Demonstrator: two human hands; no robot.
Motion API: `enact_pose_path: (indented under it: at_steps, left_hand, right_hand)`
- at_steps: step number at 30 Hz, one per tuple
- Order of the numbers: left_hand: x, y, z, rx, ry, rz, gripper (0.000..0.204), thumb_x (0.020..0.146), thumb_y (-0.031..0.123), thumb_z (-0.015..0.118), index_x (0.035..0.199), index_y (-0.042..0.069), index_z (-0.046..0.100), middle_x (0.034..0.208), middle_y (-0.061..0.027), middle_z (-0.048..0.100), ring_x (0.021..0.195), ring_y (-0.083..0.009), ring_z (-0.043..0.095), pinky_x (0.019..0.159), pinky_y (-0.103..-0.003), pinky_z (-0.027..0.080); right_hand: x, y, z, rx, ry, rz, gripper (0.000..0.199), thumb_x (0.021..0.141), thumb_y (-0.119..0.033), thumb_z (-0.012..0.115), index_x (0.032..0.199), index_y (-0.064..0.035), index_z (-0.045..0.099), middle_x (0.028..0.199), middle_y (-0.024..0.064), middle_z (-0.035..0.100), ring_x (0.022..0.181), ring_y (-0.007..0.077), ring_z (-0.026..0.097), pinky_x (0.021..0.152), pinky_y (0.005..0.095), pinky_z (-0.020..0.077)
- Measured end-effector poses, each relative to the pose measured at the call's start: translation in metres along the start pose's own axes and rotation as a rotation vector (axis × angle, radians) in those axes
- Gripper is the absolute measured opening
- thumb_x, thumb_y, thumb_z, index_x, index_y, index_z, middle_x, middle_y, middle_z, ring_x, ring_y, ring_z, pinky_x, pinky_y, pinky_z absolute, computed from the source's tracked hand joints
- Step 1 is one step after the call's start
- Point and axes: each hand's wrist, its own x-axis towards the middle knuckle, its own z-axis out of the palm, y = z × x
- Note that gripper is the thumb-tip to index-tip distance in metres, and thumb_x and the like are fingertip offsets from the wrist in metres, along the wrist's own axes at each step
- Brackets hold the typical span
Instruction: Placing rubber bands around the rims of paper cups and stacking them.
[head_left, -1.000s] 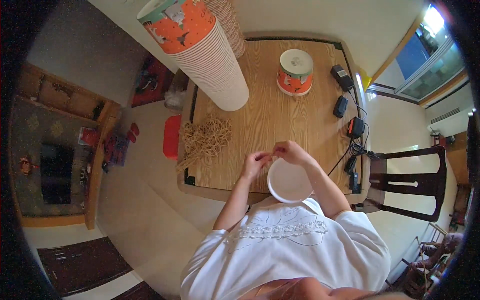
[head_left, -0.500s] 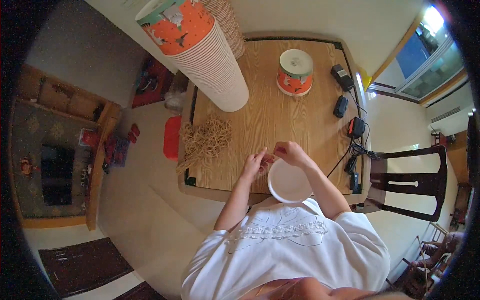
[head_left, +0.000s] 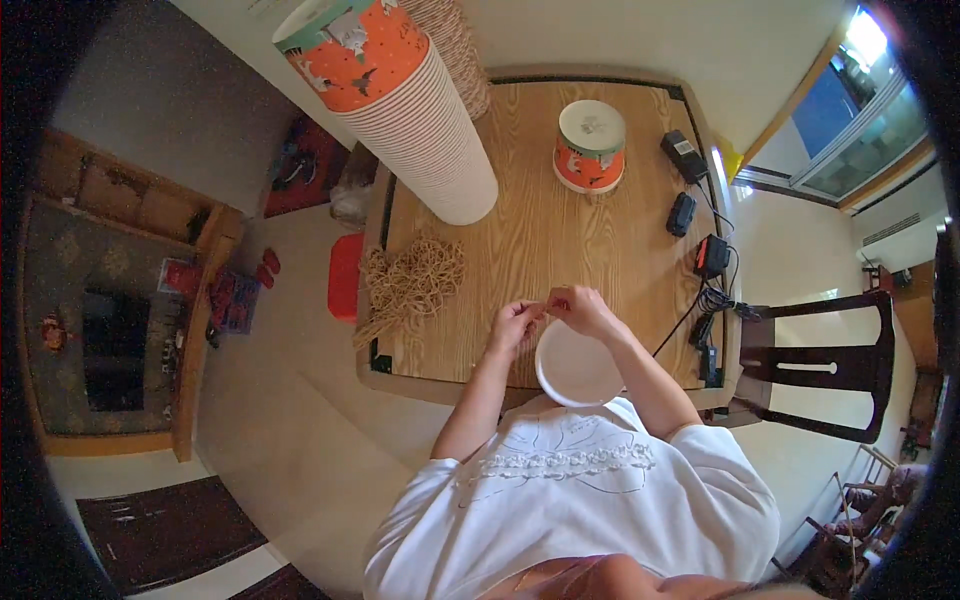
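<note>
At the table's near edge, my left hand (head_left: pixel 515 325) and my right hand (head_left: pixel 583 310) meet with fingertips pinched together. Whatever is between the fingers is too small and hidden to make out. Just below my right hand is a white paper bucket (head_left: pixel 578 368), its round open mouth facing up, close against my shirt. To the left of my hands lies a tangled heap of tan cords (head_left: pixel 415 280). A tall leaning stack of nested paper buckets (head_left: pixel 420 120), orange and green at the top, rises behind the heap. Another orange and green bucket (head_left: pixel 590 165) stands upside down farther back.
Along the right edge of the wooden table (head_left: pixel 520 240) lie black power adapters (head_left: pixel 684 155) and a coil of black cable (head_left: pixel 715 298). A dark wooden chair (head_left: pixel 825 365) stands at the right. A red stool (head_left: pixel 345 277) is beside the left edge.
My left hand has turned slightly and its fingertips have come closer to my right hand's. The buckets and the cord heap stay where they were.
</note>
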Motion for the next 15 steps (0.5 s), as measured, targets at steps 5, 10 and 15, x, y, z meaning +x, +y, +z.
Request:
enact_pose_path:
  at_steps: [5, 10, 15]
  left_hand:
    - [0.011, -0.017, -0.004, 0.499, 0.252, 0.592, 0.008, 0.08, 0.012, 0.058, 0.084, 0.005, 0.058, 0.073, -0.0035, 0.06, 0.059, -0.0163, 0.054, 0.055, -0.03, 0.044]
    - [0.0, -0.009, 0.012, 0.845, 0.364, 0.948, 0.008, 0.082, 0.011, 0.051, 0.077, 0.005, 0.052, 0.074, -0.0106, 0.054, 0.072, -0.0312, 0.056, 0.055, -0.038, 0.044]
    - [0.01, -0.022, 0.006, 0.767, 0.414, 0.989, 0.013, 0.085, 0.019, 0.051, 0.081, 0.007, 0.056, 0.073, -0.0066, 0.057, 0.064, -0.0242, 0.056, 0.053, -0.034, 0.044]
  right_hand:
    - [0.002, 0.002, 0.007, -0.002, 0.017, -0.029, 0.013, 0.073, -0.017, 0.058, 0.074, -0.0034, 0.057, 0.068, 0.0139, 0.057, 0.063, 0.0291, 0.057, 0.055, 0.037, 0.0438]
    - [0.0, 0.004, 0.005, -0.027, 0.038, -0.051, 0.01, 0.071, -0.013, 0.058, 0.071, -0.0033, 0.056, 0.067, 0.0144, 0.056, 0.062, 0.0309, 0.055, 0.053, 0.0376, 0.0426]
    - [0.0, 0.0, 0.011, -0.11, 0.108, -0.109, 0.01, 0.07, -0.013, 0.057, 0.071, -0.0032, 0.056, 0.066, 0.0151, 0.056, 0.061, 0.0335, 0.054, 0.053, 0.0389, 0.0421]
